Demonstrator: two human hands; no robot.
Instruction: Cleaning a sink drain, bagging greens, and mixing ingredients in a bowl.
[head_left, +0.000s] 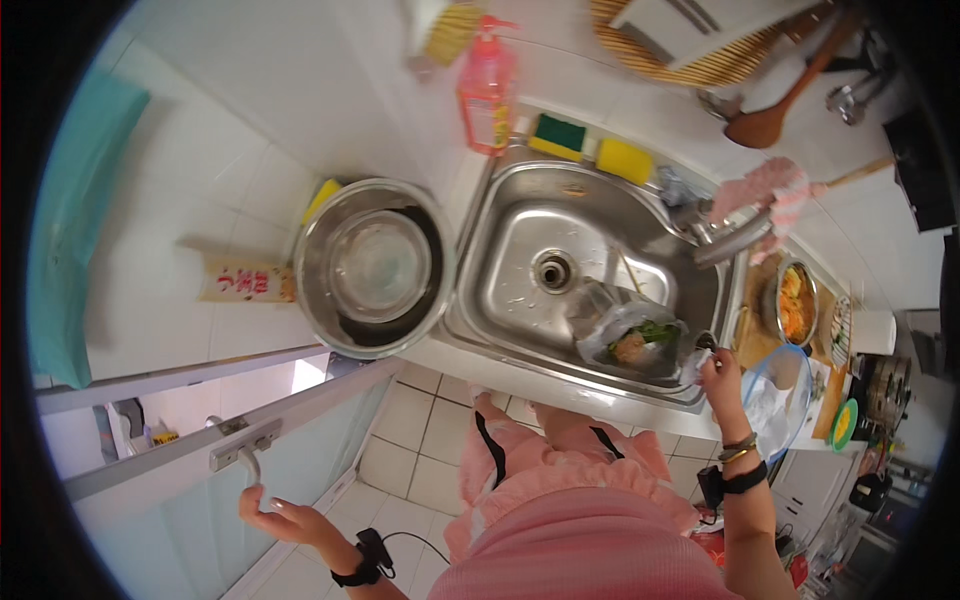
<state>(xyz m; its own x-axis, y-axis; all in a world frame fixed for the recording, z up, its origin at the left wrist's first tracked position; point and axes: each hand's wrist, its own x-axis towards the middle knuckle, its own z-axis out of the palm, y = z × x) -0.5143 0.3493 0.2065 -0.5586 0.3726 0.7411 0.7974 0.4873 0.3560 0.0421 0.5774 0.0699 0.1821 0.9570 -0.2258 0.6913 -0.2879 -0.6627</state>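
My right hand (721, 384) is at the sink's near right corner, its fingers pinched on a pale crumpled piece of plastic (694, 367). Whether this joins the clear plastic bag (600, 330) in the sink, I cannot tell. That bag lies in the steel sink (517, 300), with green leaves (658, 331) and a brownish lump (628, 347) in it. My left hand (289, 519) is far to the left, fingers loosely curled and apart, at the end of a door handle (250, 461). Contact with the handle is unclear.
Left of the sink stands a large steel pot (311, 300) with a bowl (382, 262) inside. A pink soap bottle (484, 97) and sponges (559, 135) line the back edge. The faucet (731, 244) juts in from the right. Shredded food fills a steel bowl (810, 277).
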